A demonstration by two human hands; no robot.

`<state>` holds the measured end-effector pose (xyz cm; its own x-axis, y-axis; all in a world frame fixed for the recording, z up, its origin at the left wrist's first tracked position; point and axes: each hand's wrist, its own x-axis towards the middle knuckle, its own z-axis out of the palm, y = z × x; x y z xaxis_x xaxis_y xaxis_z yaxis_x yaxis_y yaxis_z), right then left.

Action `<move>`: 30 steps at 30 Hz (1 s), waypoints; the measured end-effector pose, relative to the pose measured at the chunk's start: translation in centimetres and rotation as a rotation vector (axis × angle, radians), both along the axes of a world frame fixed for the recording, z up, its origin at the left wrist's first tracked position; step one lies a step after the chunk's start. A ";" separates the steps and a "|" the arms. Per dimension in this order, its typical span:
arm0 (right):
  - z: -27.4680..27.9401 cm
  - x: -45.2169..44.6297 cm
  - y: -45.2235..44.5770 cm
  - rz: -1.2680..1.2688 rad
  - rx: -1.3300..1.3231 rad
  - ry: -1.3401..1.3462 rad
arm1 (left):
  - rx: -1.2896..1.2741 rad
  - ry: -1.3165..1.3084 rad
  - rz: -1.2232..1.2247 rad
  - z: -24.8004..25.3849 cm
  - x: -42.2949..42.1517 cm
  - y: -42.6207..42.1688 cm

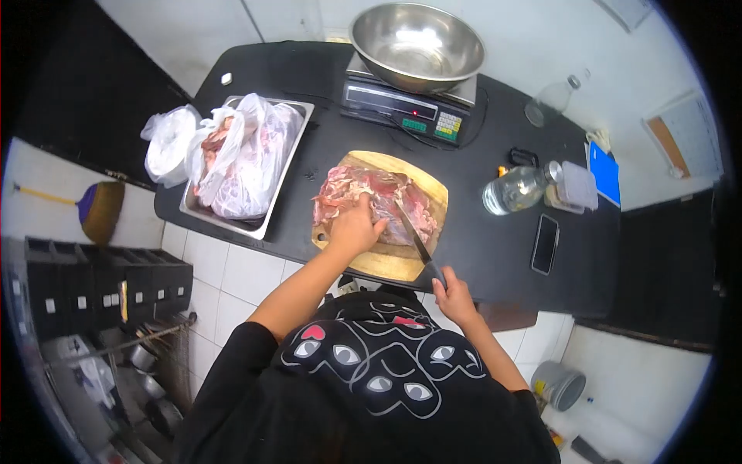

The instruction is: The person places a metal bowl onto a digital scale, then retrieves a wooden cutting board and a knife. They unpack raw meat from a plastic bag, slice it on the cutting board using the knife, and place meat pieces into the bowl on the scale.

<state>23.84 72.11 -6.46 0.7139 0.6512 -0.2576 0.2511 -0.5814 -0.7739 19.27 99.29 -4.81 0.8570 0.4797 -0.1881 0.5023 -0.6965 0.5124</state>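
1. White walls [533, 39] run around the room, pale tiles [251, 274] show on the floor, and right in the middle we have a black table [495, 259].

2. Centre of the action: a wooden cutting board [386, 267] at the near edge of the table, with a broad slab of raw meat [340, 189] lying across it, red with pale fatty patches.

3. Left hand [355, 226] comes in from the near side and lies on the meat, fingers partly spread with the thumb out to the right, pressing on top rather than gripping round it.

4. Over to the right hand [454, 295], fingers closed around the dark handle of a knife [417, 241]; the blade slants away to the far left, its tip end at the meat, just right of the left hand.

5. Left side of the table, a metal tray [287, 172] carries more raw meat in a clear plastic bag [255, 166], and a white bundle [171, 145] sits against its left side.

6. Far side now, a digital scale [371, 100] glows with a small red light, a wide steel bowl [421, 46] resting on top.

7. Out on the right, a clear bottle [514, 192] is near a plastic container [578, 185], a blue folder [604, 174] is beyond, and a phone [545, 243] lies nearer; another clear bottle [550, 104] is farther back.
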 end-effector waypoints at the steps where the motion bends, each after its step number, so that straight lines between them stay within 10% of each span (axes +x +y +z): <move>1: 0.4 0.6 0.2 0.035 -0.005 -0.020 | 0.069 -0.048 0.051 -0.2 0.5 -0.4; 20: -1.9 7.0 1.8 0.489 -0.222 -0.107 | -0.498 -0.441 0.664 -3.2 -1.5 -1.5; 30: 2.0 7.4 3.5 0.525 -0.131 -0.161 | -0.386 -0.539 0.551 -5.7 -5.5 -1.1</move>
